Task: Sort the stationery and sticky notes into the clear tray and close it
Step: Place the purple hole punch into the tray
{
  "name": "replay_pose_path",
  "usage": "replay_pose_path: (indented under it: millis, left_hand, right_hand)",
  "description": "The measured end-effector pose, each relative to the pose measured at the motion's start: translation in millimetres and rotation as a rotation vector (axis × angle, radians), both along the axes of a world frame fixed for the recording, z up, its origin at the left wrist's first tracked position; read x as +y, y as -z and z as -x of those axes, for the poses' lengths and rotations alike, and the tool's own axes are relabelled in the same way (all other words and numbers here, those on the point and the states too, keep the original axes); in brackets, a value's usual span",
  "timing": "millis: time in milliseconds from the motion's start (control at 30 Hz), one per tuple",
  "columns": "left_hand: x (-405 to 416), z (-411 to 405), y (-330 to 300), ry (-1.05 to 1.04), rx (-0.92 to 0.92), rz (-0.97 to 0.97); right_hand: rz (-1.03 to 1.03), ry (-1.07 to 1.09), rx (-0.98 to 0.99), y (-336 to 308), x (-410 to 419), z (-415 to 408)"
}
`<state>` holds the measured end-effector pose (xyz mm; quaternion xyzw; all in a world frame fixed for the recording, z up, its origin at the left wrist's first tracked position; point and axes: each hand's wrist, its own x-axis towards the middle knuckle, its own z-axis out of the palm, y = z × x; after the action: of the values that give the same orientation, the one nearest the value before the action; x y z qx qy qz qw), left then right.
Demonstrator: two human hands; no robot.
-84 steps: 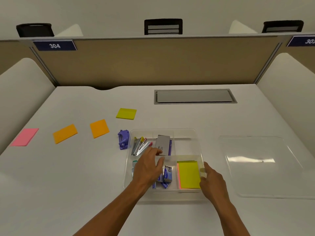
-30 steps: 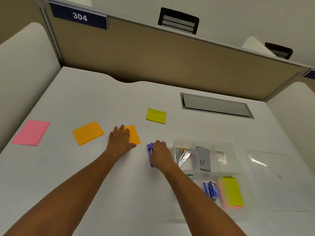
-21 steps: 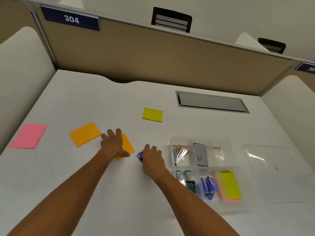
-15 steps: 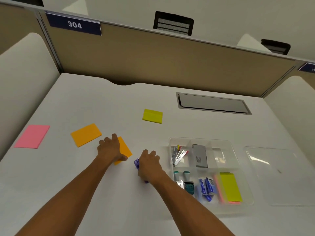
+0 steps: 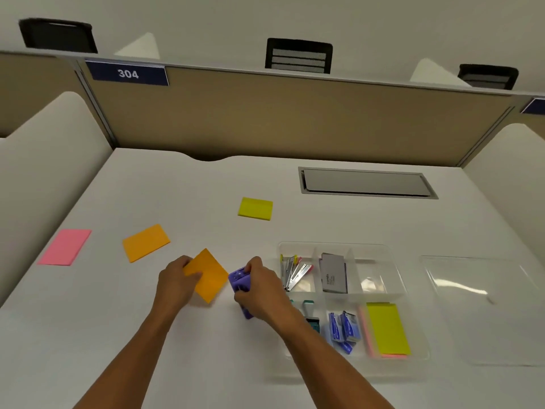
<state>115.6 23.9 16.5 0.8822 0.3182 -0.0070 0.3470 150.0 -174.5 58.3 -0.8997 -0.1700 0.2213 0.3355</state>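
1. The left hand (image 5: 174, 286) pinches an orange pad (image 5: 206, 276) at its left corner, thumb on top and fingers curled under; the pad tilts up off the desk (image 5: 147, 335).
2. The right hand (image 5: 259, 290) is closed around a purple stapler (image 5: 240, 283), fingers wrapped over its far end and thumb at its near side. The stapler sits just right of the left fingertips, almost touching the pad's right corner.
3. The clear tray (image 5: 413, 290) lies open just right of the right fingers, its left wall near the knuckles.
4. In the tray's far row: metal clips (image 5: 293, 273) closest to the right fingers, then a grey box (image 5: 334, 273).
5. In its near row: a teal item (image 5: 312, 318) partly hidden by the right wrist, blue packets (image 5: 343, 326), then a yellow pad (image 5: 386, 327) stacked on a pink one.
6. The lid (image 5: 486, 305) lies flat right of the tray, well away from both hands.
7. Beyond the left fingers rest a second orange pad (image 5: 146, 242) and, farther left, a pink pad (image 5: 65, 246).
8. A yellow-green pad (image 5: 255, 208) lies beyond both hands, apart from the rest.
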Motion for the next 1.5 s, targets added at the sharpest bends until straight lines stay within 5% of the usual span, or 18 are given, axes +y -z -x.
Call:
replay_pose_path:
  millis: [533, 1000, 1500]
  left_hand:
    - [-129.1, -27.5, -36.9, 0.136, -0.288, 0.338]
    - [-275.5, -56.2, -42.3, 0.415, -0.173, 0.414]
    - [-320.0, -62.2, -25.9, 0.56, 0.006, 0.149]
  right_hand:
    - [0.085, 0.509, -0.159, -19.6, -219.5, -99.3]
    - [0.2, 0.325, -0.115, 33.3, -243.4, -121.5]
    - [0.178, 0.288, -0.064, 26.3, -249.3, -130.3]
